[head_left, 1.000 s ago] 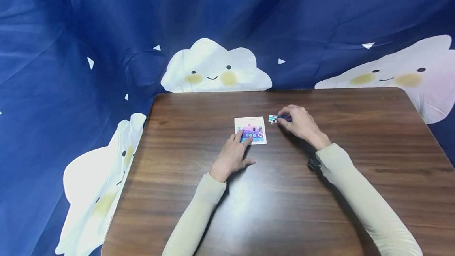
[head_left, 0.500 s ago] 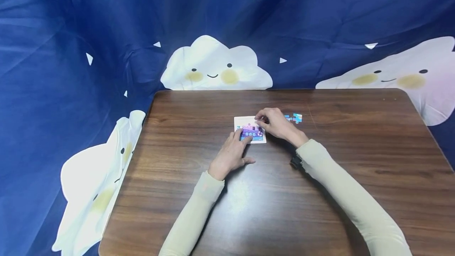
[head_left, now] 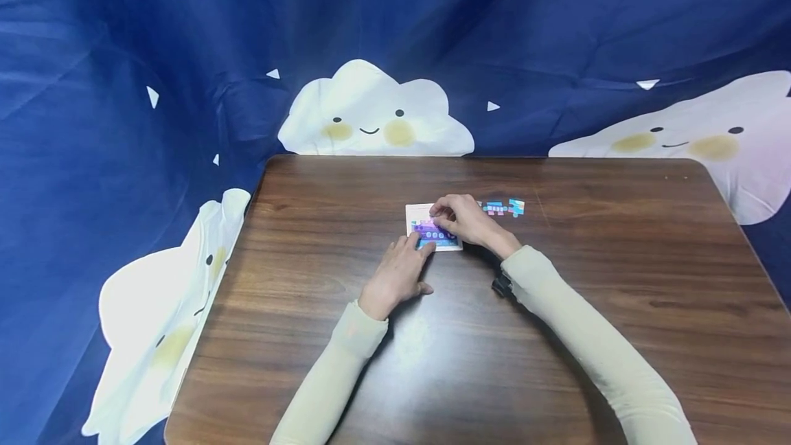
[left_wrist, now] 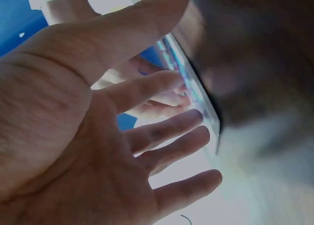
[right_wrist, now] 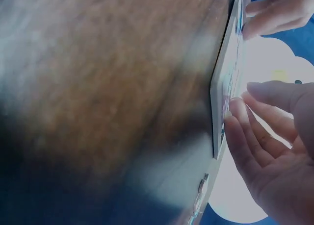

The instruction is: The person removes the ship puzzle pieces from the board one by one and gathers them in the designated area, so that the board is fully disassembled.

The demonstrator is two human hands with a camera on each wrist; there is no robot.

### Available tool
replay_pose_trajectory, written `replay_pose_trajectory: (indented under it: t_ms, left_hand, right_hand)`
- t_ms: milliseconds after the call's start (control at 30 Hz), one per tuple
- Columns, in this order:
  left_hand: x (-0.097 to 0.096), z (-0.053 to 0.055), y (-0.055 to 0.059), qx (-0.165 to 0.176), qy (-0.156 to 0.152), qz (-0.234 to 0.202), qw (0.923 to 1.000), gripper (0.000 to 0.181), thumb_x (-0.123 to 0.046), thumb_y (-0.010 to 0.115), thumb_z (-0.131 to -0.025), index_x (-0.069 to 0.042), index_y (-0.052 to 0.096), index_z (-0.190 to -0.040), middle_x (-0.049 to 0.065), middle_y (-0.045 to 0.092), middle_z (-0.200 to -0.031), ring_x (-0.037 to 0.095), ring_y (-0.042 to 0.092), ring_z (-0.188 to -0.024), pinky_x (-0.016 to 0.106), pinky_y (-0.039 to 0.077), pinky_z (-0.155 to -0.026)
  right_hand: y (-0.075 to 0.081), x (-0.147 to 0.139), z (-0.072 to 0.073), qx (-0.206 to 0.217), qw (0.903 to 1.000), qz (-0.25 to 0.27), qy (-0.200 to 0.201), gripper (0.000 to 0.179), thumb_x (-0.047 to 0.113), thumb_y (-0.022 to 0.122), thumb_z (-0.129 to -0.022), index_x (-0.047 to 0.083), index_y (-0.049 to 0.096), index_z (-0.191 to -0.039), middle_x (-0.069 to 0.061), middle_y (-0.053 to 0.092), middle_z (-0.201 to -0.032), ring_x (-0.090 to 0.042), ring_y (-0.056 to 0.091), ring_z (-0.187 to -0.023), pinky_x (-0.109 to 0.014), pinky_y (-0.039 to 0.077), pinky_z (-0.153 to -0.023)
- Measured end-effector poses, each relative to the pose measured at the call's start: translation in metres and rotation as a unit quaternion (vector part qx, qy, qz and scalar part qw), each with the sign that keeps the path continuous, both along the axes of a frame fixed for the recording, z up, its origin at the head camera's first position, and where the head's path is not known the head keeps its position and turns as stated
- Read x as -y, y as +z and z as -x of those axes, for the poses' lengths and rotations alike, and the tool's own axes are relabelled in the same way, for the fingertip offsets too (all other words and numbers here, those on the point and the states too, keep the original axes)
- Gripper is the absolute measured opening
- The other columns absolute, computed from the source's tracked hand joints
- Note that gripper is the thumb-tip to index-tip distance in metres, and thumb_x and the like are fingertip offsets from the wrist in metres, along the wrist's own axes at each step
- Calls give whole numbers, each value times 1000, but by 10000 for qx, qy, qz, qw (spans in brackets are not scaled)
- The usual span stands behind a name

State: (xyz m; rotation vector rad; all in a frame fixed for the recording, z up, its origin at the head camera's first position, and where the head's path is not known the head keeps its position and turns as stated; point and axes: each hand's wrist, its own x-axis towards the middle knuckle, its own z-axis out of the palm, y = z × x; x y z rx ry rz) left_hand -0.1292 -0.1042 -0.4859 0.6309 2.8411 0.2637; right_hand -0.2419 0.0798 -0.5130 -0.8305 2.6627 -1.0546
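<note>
A small square puzzle board (head_left: 415,213) with a white border and a purple and blue boat picture lies on the table. My left hand (head_left: 394,273) rests its fingertips on the board's near left edge, with the fingers fairly straight and the thumb held out to the side. Over the upper right part of the board, my right hand (head_left: 469,218) has bent fingers and its thumb close to the index fingertip. The right wrist view shows the right fingertips (right_wrist: 236,105) at the board's face. Whether a puzzle piece sits between them is hidden.
Loose jigsaw pieces, one pink and blue (head_left: 494,209) and one light blue and orange (head_left: 516,207), lie right of the board behind the right hand. The brown wooden table (head_left: 556,177) reaches back to a blue curtain (head_left: 525,53) printed with white clouds.
My right hand has moved left from the loose pieces onto the board, then slightly farther left across it, uncovering the pieces behind. The left hand has stayed nearly in place at the board's edge.
</note>
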Motion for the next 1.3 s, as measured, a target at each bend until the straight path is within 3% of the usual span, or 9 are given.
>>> replay_pose_trajectory:
  t_ms: [233, 433, 767, 1100, 1300]
  left_hand:
    - [-5, -4, 6, 183, -106, 295, 9993, 83, -40, 90, -80, -10, 56, -149, 14, 50, -155, 35, 55, -139, 52, 46, -117]
    - [-6, -3, 4, 342, -94, 108, 9993, 87, -38, 89, -81, -10, 51, -154, 18, 42, -164, 35, 47, -149, 51, 42, -122]
    - [-6, -4, 1, 275, -104, 64, 9995, 84, -41, 85, -86, -10, 49, -155, 16, 40, -167, 35, 46, -150, 54, 41, -122]
    - [-8, -5, -2, 254, -136, 97, 9995, 83, -43, 84, -86, -10, 50, -155, 17, 39, -167, 37, 47, -149, 54, 42, -121]
    - [-10, -4, -3, 160, -142, 75, 9997, 81, -42, 85, -86, -9, 53, -153, 19, 42, -165, 37, 48, -148, 51, 42, -121]
  right_hand:
    - [3, 1, 0, -19, 9995, -187, 253, 22, 10, 72, -97, 0, 72, -117, -13, 72, -106, -23, 69, -94, -41, 59, -87]
    - [5, -1, -2, 27, 9991, -293, 292, 25, 12, 70, -99, 1, 72, -121, -14, 70, -113, -27, 68, -101, -44, 58, -91]
    - [2, 4, -4, -88, 9981, -471, 379, 26, 13, 70, -98, 3, 76, -122, -12, 66, -115, -24, 61, -97, -42, 53, -89]
    - [1, 10, -10, -50, 9986, -473, 224, 24, 15, 71, -98, 2, 75, -117, -12, 66, -113, -25, 61, -100, -42, 53, -92]
    - [0, 12, -9, -295, 9982, -495, 190, 22, 14, 72, -96, 4, 72, -115, -11, 67, -111, -24, 60, -98, -43, 52, -90]
